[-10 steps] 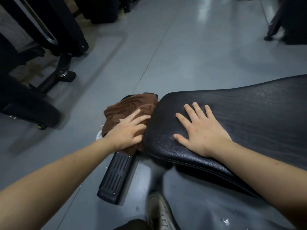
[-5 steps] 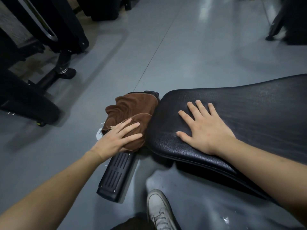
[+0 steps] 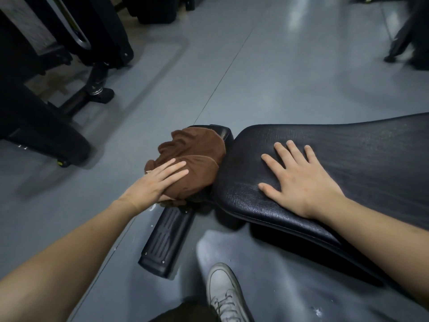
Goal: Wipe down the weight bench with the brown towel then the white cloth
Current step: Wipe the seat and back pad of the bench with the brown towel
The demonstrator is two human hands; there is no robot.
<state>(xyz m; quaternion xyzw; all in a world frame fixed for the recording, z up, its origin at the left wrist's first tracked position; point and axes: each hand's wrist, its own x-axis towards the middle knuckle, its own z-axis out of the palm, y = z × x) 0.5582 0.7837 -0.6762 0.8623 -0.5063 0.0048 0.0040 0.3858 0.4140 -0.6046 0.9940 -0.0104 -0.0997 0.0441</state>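
Two bare hands are at work in the head view, both laid flat. The left hand (image 3: 155,184) rests with straight, slightly parted fingers on the brown towel (image 3: 192,163), pressing it from above without curling round it; the thumb side is hidden under the cloth's lower edge. The towel lies bunched in a rumpled heap on the black bar (image 3: 169,238) at the end of the weight bench (image 3: 362,154), its right edge touching the rounded end of the black padded seat. The bar sticks out from under the towel toward the viewer, ribbed on top, and a glossy black end shows just past the towel on the far side. The right hand (image 3: 301,180) lies palm down on the pad near that end, fingers spread wide and straight, thumb pointing toward the towel. The pad's grained surface runs off to the right edge. Below, a pale laced shoe (image 3: 224,296) stands on the grey floor (image 3: 278,77). Dark gym machine frames (image 3: 69,43) fill the upper left, well apart from the bench.
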